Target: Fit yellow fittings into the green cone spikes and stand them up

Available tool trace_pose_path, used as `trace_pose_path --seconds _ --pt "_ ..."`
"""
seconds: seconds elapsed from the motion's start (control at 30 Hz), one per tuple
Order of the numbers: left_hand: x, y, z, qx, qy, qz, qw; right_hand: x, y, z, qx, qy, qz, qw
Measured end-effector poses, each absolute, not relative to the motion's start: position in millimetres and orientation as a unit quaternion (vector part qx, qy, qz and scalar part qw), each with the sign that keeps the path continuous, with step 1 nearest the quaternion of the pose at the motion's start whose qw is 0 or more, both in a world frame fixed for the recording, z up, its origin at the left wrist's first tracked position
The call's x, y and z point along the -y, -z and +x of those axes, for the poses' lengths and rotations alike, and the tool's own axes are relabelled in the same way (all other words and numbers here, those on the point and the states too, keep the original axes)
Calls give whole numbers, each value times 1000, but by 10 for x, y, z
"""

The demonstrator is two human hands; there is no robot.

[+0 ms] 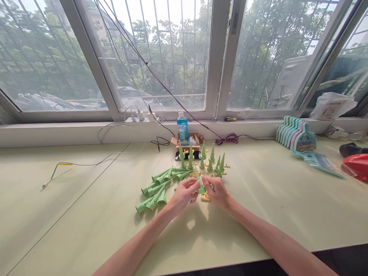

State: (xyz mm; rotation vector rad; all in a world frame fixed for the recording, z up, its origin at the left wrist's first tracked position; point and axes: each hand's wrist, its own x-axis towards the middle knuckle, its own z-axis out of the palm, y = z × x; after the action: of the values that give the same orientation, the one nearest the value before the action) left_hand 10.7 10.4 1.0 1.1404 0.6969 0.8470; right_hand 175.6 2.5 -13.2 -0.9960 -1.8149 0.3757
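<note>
A green plastic cone spike [199, 183] is held upright between both hands above the pale green table [273, 207]. My left hand [184, 194] is closed on its left side and my right hand [217, 191] is pinched on its right side. Several loose green spikes [156, 188] lie flat in a pile to the left. Several more spikes [205, 159] stand upright just behind the hands, some with small yellow fittings. Small yellow fittings [205, 198] lie on the table under the hands.
A blue-labelled bottle [183, 128] and a small cardboard box [194, 140] stand by the window ledge. Cables [161, 142] run across the back. A stack of pastel plastic pieces [296, 135] and red objects [356, 165] sit at the right.
</note>
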Motion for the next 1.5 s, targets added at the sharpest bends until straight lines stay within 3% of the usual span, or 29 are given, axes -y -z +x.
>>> trace_pose_path --seconds 0.4,0.97,1.5 --pt "-61 -48 136 -340 -448 640 524 -51 140 1746 735 -181 -418 502" --pt "-111 1 113 -332 -389 622 593 -35 200 1710 761 -125 -438 462" --pt "-131 -37 41 -323 -348 647 597 -15 154 1693 802 -63 -397 442"
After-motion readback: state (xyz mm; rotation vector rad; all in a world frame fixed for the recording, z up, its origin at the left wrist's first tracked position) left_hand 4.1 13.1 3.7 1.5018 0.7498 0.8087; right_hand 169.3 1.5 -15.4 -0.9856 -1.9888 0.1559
